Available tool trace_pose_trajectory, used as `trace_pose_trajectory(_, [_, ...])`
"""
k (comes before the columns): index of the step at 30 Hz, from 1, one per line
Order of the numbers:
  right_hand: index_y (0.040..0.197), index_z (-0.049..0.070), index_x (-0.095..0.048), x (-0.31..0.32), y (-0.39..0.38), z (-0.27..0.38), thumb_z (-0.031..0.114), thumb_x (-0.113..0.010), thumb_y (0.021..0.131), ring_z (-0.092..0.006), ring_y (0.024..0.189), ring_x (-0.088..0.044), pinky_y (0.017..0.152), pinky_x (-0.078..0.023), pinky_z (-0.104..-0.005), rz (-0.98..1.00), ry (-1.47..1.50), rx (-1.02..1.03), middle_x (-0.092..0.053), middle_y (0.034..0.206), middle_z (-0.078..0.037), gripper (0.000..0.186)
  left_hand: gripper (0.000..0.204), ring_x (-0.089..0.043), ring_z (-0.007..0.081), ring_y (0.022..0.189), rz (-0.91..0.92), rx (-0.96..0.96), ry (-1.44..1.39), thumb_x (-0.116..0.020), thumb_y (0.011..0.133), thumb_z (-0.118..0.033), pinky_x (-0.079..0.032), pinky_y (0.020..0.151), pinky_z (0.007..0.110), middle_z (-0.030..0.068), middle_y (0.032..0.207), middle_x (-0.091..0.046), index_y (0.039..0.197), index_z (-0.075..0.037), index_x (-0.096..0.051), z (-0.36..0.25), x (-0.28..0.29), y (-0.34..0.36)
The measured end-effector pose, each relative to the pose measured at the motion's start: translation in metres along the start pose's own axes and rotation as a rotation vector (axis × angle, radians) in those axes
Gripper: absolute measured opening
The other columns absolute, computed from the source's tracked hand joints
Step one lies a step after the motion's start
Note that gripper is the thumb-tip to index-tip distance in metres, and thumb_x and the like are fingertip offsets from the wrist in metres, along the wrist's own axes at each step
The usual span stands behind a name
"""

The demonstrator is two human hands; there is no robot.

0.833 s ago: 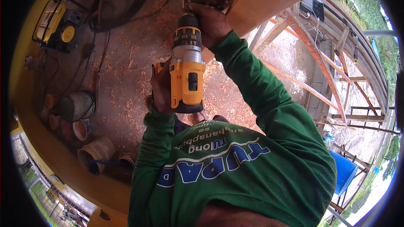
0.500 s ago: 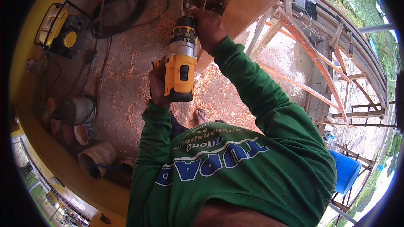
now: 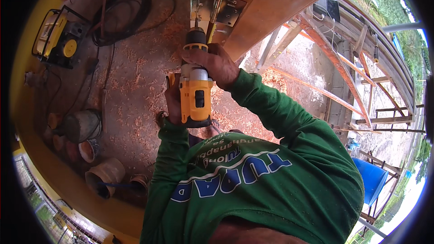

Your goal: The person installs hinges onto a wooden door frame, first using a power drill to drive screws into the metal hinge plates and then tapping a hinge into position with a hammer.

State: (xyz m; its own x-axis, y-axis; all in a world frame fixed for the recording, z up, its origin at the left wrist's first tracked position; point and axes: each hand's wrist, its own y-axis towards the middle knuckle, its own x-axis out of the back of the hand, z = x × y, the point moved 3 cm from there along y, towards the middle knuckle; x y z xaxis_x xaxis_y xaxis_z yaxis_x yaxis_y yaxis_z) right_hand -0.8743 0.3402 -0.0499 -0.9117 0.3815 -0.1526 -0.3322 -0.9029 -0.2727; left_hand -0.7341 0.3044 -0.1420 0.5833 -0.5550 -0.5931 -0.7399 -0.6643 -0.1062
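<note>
A yellow and black cordless drill (image 3: 195, 95) points away from me, its bit (image 3: 196, 21) tip at the lower part of a metal hinge (image 3: 230, 11); I cannot tell if it touches a screw. The hinge's two leaves sit on wood: one on a narrow wooden edge, the other on a wide brown board (image 3: 266, 7). My left hand (image 3: 173, 103) is wrapped round the drill's handle, mostly hidden behind its body. Across the front of the drill, just behind the chuck, my right hand (image 3: 214, 64) is closed with fingers over the top.
Wood shavings (image 3: 135, 104) cover the floor. To the left are a yellow and black machine (image 3: 63, 38), a coiled black hose (image 3: 122, 16) and several buckets (image 3: 105, 171). Wooden frames (image 3: 334, 54), stacked planks (image 3: 361, 31) and a blue barrel (image 3: 370, 180) stand at the right.
My right hand has moved back from the bit at the hinge to the drill's front collar and closed on it. The drill sits slightly nearer me, its bit now exposed.
</note>
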Motion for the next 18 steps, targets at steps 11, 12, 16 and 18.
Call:
trace_pose_trajectory(11, [0.090,-0.002,-0.065,0.005,0.018,0.024,0.029,-0.067,0.074,-0.0173,0.075,-0.065,0.069,-0.051,-0.0296,0.009,0.032,-0.035,-0.066,0.083,-0.010,0.035,0.014,-0.061,0.0123,0.079,-0.116,0.188,-0.054,-0.046,0.097,-0.016,-0.053,0.068,0.027,0.0044,0.088,-0.060,0.104,-0.006,-0.052,0.017,0.019,0.024])
trace_pose_trajectory(12, [0.090,-0.002,-0.065,0.007,0.022,0.022,0.029,-0.067,0.074,-0.0173,0.075,-0.065,0.069,-0.051,-0.0296,0.011,0.031,-0.038,-0.066,0.083,-0.010,0.035,0.016,-0.062,0.0130,0.078,-0.079,0.089,0.042,-0.042,0.098,-0.018,-0.053,0.068,0.028,0.0047,0.088,-0.060,0.104,-0.006,-0.051,0.012,0.012,0.026])
trace_pose_trajectory(16, [0.098,0.005,-0.064,0.016,0.035,0.014,0.018,-0.069,0.074,-0.0229,0.073,-0.067,0.066,-0.054,-0.0326,0.070,-0.419,0.435,-0.067,0.083,-0.011,0.027,0.032,-0.062,0.0167,0.077,-0.064,0.214,-0.291,-0.032,0.101,-0.033,-0.054,0.066,0.031,0.0064,0.091,-0.060,0.109,-0.008,-0.050,0.022,0.012,0.037])
trace_pose_trajectory(18, [0.101,0.008,-0.063,0.016,0.035,0.013,0.014,-0.069,0.073,-0.0255,0.072,-0.068,0.064,-0.056,-0.0340,0.075,-0.781,0.796,-0.067,0.083,-0.012,0.028,0.038,-0.062,0.0183,0.078,-0.008,0.299,-0.453,-0.031,0.099,-0.039,-0.054,0.066,0.032,0.0072,0.092,-0.060,0.110,-0.008,-0.050,0.020,0.003,0.041])
